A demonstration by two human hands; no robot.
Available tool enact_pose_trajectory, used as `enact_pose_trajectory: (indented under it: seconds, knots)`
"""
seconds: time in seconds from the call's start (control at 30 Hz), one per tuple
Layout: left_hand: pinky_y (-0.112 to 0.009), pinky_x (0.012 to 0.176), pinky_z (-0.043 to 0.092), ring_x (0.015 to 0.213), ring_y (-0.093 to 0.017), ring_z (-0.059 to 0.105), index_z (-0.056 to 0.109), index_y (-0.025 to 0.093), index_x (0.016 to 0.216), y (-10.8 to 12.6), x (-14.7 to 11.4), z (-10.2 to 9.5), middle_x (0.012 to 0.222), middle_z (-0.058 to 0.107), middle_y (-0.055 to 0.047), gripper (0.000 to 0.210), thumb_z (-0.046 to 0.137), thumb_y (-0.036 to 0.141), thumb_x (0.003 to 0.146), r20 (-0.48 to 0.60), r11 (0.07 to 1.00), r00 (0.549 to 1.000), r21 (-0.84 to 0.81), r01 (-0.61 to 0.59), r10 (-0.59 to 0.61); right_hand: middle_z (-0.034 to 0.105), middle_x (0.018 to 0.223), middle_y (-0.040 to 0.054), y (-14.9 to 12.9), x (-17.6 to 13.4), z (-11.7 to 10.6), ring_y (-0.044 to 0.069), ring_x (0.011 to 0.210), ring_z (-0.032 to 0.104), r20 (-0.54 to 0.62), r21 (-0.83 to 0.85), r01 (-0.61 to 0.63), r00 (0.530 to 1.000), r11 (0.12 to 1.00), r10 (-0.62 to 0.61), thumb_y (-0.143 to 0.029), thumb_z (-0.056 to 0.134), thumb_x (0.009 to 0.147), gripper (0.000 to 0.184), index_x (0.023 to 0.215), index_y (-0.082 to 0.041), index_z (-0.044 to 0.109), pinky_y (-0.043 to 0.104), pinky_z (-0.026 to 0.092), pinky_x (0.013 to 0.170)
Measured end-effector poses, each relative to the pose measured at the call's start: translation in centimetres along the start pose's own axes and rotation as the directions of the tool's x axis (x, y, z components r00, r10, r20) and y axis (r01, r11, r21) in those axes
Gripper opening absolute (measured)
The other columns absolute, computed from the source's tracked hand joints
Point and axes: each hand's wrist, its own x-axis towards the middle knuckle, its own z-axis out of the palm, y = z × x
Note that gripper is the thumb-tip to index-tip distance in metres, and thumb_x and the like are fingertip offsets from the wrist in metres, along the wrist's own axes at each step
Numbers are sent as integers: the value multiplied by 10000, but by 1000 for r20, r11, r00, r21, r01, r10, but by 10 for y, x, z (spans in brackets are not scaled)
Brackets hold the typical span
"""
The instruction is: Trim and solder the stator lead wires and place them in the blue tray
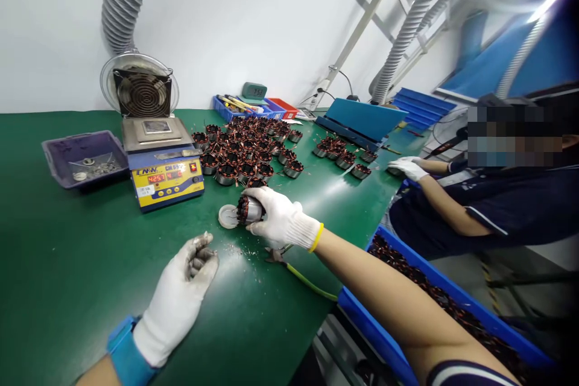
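My right hand (283, 217), in a white glove with a yellow cuff edge, grips a copper-wound motor stator (250, 210) lying tilted on its side. The stator's wire end faces a small round white dish (227, 217), and thin wire leads reach over it. My left hand (183, 289), in a white glove with soiled fingertips, hovers above the green table, its fingers loosely curled and the thumb apart. I see nothing in it. Below my right hand lie cutting pliers (275, 255) with yellow-green handles, among small pale crumbs.
A yellow-and-blue solder pot (167, 181) with a fan behind stands left of many stators (246, 154). Further left sits a purple tray (84, 160). A blue bin (452, 295) of stators is at the table's right edge. A co-worker's gloved hands (407, 167) are at the right.
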Motion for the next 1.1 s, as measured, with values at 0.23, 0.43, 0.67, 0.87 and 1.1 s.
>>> enact_pose_trajectory:
  seconds: [0.23,0.43,0.67,0.87,1.1]
  knots:
    - [-389,810,489,889,-235,581,507,118,1165,-4,2,0,968,606,-87,595,594,505,722,32,997,999,60,-38,36,575,1115,25,-4,0,-5,251,967,589,18,-65,34,999,997,-32,-345,731,623,675,1254,-303,497,344,455,766]
    - [-414,841,486,933,-255,585,509,114,1176,-7,2,-2,1045,613,-114,618,588,522,719,24,995,999,92,-49,47,506,1227,74,-13,-7,-22,238,962,564,-175,-191,53,981,980,-87,-463,706,696,682,1303,-282,453,325,455,721]
    - [-402,898,478,984,-252,583,510,115,1189,-10,4,-3,1129,611,-122,641,602,537,714,5,991,999,119,-55,54,574,937,87,-27,6,-17,223,826,530,-17,-671,289,914,682,-404,-237,292,980,304,1059,-235,586,316,373,596]
    - [-410,913,477,1023,-270,584,514,116,1187,-9,5,-3,1174,611,-134,674,608,557,686,0,989,1000,149,-23,24,567,943,88,-23,12,7,212,797,509,72,-702,443,823,558,-564,-217,309,980,259,1013,-189,565,335,368,587]
    - [-400,863,504,1028,-287,600,539,114,1165,-14,7,-2,1132,641,-134,654,609,544,677,9,988,999,149,-46,45,566,967,87,-27,18,-9,211,813,497,38,-741,412,814,530,-580,-230,347,972,225,1074,-200,545,327,350,583]
